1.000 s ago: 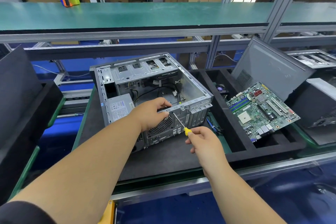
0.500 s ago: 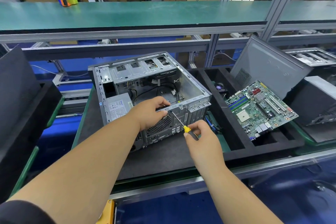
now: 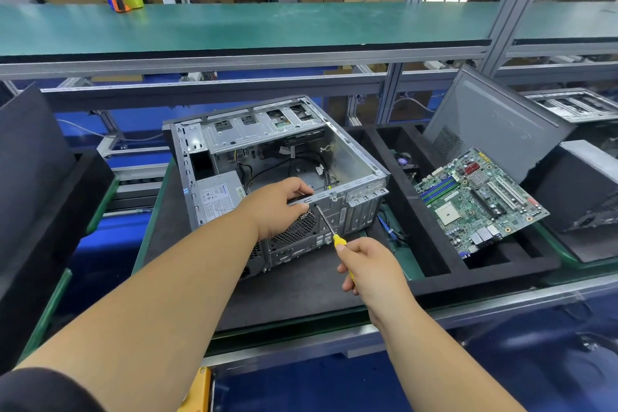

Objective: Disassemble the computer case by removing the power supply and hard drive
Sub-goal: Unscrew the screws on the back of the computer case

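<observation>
Seemingly on a rear-panel screw, the screwdriver [image 3: 326, 222] gripped by the right hand [image 3: 371, 266] needed straight, firm pressure while the left hand [image 3: 279, 206] clasped the case [image 3: 354, 157] rim beside its tip.

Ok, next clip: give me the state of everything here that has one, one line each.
computer case: side open, lying on the mat.
power supply: inside the case.
motherboard: out of the case, tilted in the black foam tray.
side panel: off, leaning upright.
screwdriver: tip against the case's rear edge.
left hand: grips the case's rear edge.
right hand: grips the screwdriver handle.
</observation>
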A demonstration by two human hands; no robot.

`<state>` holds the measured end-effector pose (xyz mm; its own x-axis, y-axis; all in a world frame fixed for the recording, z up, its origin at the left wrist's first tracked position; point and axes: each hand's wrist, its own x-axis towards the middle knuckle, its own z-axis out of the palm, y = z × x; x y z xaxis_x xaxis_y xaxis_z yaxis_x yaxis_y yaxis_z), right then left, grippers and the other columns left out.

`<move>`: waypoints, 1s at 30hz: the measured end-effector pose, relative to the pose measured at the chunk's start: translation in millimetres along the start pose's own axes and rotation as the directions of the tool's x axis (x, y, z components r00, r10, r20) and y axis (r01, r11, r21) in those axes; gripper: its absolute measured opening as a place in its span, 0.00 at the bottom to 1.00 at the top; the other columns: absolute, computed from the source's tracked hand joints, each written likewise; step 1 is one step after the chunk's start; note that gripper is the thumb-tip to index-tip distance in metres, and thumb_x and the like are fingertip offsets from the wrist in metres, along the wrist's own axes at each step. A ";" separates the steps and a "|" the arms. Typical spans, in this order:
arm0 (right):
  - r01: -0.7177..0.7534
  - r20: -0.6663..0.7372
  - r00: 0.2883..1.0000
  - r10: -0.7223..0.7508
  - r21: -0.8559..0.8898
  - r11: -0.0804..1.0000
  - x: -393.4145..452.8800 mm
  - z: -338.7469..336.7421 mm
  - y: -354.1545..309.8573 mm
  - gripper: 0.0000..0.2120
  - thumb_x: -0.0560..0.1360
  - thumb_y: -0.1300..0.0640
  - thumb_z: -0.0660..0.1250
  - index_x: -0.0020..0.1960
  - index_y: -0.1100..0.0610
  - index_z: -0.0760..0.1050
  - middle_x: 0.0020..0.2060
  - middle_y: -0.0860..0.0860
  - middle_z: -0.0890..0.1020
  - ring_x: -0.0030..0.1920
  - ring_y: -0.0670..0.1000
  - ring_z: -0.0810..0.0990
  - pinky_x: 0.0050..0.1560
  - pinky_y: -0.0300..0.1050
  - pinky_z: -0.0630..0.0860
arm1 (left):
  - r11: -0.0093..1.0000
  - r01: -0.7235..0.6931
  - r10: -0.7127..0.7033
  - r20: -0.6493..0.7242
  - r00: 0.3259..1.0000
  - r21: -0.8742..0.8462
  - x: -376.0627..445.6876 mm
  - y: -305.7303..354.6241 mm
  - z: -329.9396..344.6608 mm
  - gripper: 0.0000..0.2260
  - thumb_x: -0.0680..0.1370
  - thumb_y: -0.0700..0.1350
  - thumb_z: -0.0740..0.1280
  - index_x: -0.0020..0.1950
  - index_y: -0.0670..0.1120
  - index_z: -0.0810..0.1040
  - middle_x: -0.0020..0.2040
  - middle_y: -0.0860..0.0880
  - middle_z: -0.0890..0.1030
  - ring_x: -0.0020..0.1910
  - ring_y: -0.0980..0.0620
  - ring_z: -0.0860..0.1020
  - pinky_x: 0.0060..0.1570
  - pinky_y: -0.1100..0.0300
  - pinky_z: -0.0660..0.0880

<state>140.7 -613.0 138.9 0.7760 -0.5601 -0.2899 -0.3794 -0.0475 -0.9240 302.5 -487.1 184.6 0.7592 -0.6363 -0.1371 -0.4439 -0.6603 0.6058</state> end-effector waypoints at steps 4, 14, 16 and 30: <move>0.049 -0.043 0.998 -0.050 -0.022 0.999 -0.5 -1.5 0.5 0.08 0.76 0.52 0.68 0.41 0.55 0.74 0.29 0.46 0.77 0.27 0.45 0.72 0.29 0.43 0.71 | 1.000 0.002 -0.002 0.001 1.000 -0.005 0.3 0.1 0.3 0.11 0.81 0.51 0.63 0.63 0.60 0.74 0.63 0.58 0.79 0.60 0.54 0.77 0.63 0.52 0.72; 0.349 -0.067 0.842 -0.536 -0.690 0.634 -11.4 -6.1 -9.4 0.10 0.78 0.52 0.65 0.44 0.49 0.63 0.41 0.46 0.72 0.37 0.53 0.71 0.32 0.46 0.65 | 1.000 -0.002 0.002 -0.004 1.000 -0.005 0.9 -0.6 0.6 0.11 0.81 0.51 0.63 0.63 0.61 0.74 0.63 0.58 0.79 0.61 0.54 0.76 0.63 0.52 0.71; 0.341 -0.072 0.874 -0.480 -0.613 0.713 -8.6 -8.5 -7.2 0.08 0.78 0.50 0.66 0.45 0.48 0.67 0.41 0.45 0.74 0.38 0.50 0.74 0.33 0.46 0.67 | 1.000 -0.001 0.001 -0.003 1.000 -0.007 0.7 -0.8 0.8 0.11 0.81 0.51 0.63 0.63 0.60 0.74 0.63 0.58 0.79 0.61 0.54 0.76 0.63 0.52 0.72; -0.426 0.374 0.890 0.261 0.477 0.769 3.0 -6.5 -19.4 0.11 0.82 0.56 0.61 0.49 0.62 0.77 0.26 0.50 0.70 0.19 0.43 0.57 0.19 0.34 0.54 | 1.000 -0.024 0.023 -0.013 1.000 -0.020 1.8 -2.1 2.3 0.11 0.80 0.49 0.64 0.63 0.58 0.75 0.60 0.59 0.81 0.59 0.54 0.77 0.64 0.53 0.71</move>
<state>147.1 -619.2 157.6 0.7801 -0.2018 -0.5922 -0.3820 0.5960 -0.7063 303.8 -487.7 181.3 0.7545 -0.6465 -0.1130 -0.4520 -0.6367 0.6248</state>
